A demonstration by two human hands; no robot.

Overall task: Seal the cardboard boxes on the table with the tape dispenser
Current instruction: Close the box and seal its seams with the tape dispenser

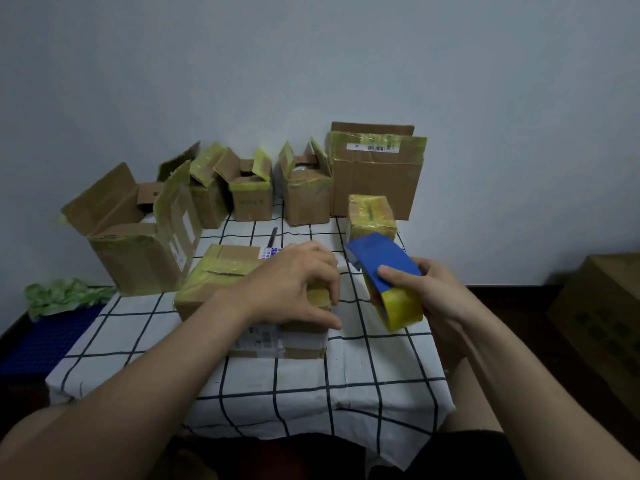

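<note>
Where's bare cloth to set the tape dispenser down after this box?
Free: near edge of the tablecloth, in front of the box under the left hand; a narrower strip right of that box, below the tape dispenser in the right hand. Crowded: the back row of open boxes.

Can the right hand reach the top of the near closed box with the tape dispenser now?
Probably yes, partly. The right hand holds the tape dispenser just right of the box, nothing between them. But the left hand grips the box's right end and covers that part of its top.
</note>
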